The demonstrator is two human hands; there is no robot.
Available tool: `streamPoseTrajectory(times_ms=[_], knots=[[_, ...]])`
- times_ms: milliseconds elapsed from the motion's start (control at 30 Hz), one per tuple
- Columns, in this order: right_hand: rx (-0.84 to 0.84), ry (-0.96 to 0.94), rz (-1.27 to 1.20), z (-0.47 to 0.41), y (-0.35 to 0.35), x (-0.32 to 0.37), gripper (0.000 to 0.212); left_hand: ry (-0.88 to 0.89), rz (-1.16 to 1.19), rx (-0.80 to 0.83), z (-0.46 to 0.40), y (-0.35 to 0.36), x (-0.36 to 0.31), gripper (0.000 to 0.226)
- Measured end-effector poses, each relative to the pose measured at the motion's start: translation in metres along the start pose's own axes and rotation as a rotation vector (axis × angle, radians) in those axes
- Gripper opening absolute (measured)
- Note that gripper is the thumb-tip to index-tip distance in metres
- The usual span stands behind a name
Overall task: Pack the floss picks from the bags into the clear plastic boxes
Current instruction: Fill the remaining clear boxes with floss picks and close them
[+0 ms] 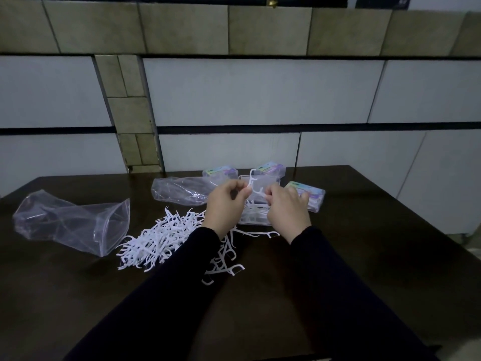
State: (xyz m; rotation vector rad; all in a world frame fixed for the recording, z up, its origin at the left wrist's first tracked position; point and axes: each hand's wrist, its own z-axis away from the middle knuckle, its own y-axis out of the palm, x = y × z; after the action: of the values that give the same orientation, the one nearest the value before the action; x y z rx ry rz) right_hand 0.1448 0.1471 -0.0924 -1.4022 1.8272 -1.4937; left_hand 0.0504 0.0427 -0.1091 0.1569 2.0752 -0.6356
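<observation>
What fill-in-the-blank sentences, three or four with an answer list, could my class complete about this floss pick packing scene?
1. The loose floss picks lie in a pile on the dark ____.
2. Both hands, left hand and right hand, hold white floss ____ above the open clear box.
3. The number of empty plastic bags, near bag and far bag, is ____.
4. The closed boxes have colourful labels on their ____.

Answers: table; picks; two; lids

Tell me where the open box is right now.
In the head view, the open box sits mid-table behind both hands, left hand and right hand, with three labelled boxes beyond and the loose picks to its left.
</observation>
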Motion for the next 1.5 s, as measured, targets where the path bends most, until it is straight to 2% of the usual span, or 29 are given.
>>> streamPoseTrajectory(times_ms=[167, 400, 567, 667, 733, 833, 933, 1133, 1367, 1500], knots=[[0.020, -0.007, -0.005, -0.005, 0.008, -0.004, 0.013, 0.002, -0.011, -0.065, -0.001, 0.000, 0.003, 0.012], [-0.024, -0.076, -0.110, -0.004, 0.009, -0.008, 0.018, 0.041, -0.089, 0.009, -0.001, 0.000, 0.006, 0.010], [-0.110, 0.010, -0.167, -0.003, 0.007, -0.019, 0.018, 0.172, -0.290, -0.012, 0.001, -0.002, 0.001, 0.012], [-0.051, 0.064, -0.199, -0.001, 0.007, -0.029, 0.016, 0.282, -0.438, -0.070, 0.000, -0.002, -0.003, 0.016], [0.017, 0.085, -0.185, 0.001, 0.004, -0.033, 0.028, 0.339, -0.566, -0.076, 0.000, 0.000, -0.004, 0.017], [0.107, 0.085, -0.192, 0.007, -0.001, -0.039, 0.049, 0.378, -0.691, -0.044, 0.002, 0.003, -0.002, 0.020], [0.151, 0.073, -0.181, 0.010, -0.003, -0.041, 0.059, 0.391, -0.717, -0.005, 0.003, 0.007, 0.000, 0.022], [0.141, 0.072, -0.202, 0.010, -0.001, -0.041, 0.061, 0.415, -0.766, 0.095, 0.006, 0.007, 0.004, 0.028], [0.149, 0.075, -0.247, 0.010, 0.001, -0.043, 0.063, 0.447, -0.708, 0.332, 0.013, 0.008, -0.009, 0.035], [0.174, 0.081, -0.227, 0.011, -0.002, -0.042, 0.065, 0.421, -0.702, 0.331, 0.013, 0.006, -0.006, 0.036]])
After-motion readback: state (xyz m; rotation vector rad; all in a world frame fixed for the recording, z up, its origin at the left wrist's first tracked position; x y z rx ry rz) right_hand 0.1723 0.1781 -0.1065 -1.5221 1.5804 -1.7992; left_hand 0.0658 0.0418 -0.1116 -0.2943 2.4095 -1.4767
